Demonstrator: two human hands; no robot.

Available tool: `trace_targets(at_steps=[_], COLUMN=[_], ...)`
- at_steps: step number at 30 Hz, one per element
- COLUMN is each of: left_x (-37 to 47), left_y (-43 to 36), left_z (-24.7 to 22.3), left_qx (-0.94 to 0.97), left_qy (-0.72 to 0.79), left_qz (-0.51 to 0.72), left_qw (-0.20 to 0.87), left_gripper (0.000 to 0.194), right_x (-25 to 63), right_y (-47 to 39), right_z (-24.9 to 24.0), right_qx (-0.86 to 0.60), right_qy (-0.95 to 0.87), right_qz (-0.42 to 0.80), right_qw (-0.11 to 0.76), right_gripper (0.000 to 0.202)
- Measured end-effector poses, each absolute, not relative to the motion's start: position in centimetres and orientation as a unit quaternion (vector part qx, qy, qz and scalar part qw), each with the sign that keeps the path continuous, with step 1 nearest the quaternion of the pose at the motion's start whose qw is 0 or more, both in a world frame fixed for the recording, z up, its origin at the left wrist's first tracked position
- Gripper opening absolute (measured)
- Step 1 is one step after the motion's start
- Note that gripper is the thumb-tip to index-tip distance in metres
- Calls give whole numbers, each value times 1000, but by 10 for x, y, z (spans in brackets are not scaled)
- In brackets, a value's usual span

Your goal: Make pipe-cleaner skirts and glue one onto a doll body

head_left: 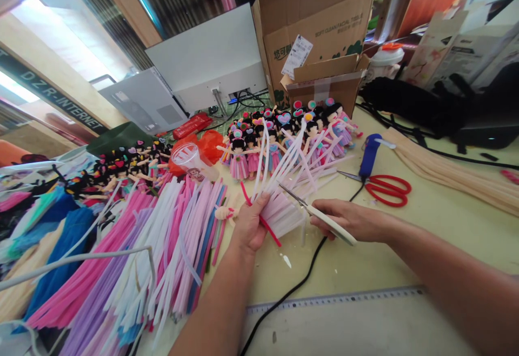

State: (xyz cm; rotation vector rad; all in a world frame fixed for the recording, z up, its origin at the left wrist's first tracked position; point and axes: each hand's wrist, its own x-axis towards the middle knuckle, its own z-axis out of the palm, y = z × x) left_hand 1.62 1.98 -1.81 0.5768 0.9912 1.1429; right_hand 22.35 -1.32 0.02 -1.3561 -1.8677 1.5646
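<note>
My left hand [252,225] is closed around a red pipe cleaner [271,230] and the lower part of a bundle of white pipe cleaners [286,162], whose ends fan out away from me. In my right hand [348,216] is a pair of scissors with white handles [333,227]. Its blades point left and lie over the white strands, close to my left thumb; whether they touch any strand I cannot tell. Just left of my left hand lies a small beige doll piece [224,213]. White offcuts [287,261] lie on the table below.
Finished dolls [239,161] stand behind the bundle, before a cardboard box [316,26]. Coloured pipe cleaners [133,259] cover the left side, near a plastic cup [188,156]. Right are red-handled scissors [389,189] and a blue glue gun [368,156]; its black cord [300,287] crosses the table.
</note>
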Motion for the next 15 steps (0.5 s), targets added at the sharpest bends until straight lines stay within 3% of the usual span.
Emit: trace_targets(at_steps=[15], left_x=[20], left_y=[17], left_z=[-19], left_qx=[276], left_qy=[451], left_qz=[516], left_qw=[673], left_gripper=[34], right_x=[219], right_y=[-13], right_z=[-4], right_qx=[-481], right_qy=[-680], right_qz=[525], right_qw=[176], right_gripper=[35])
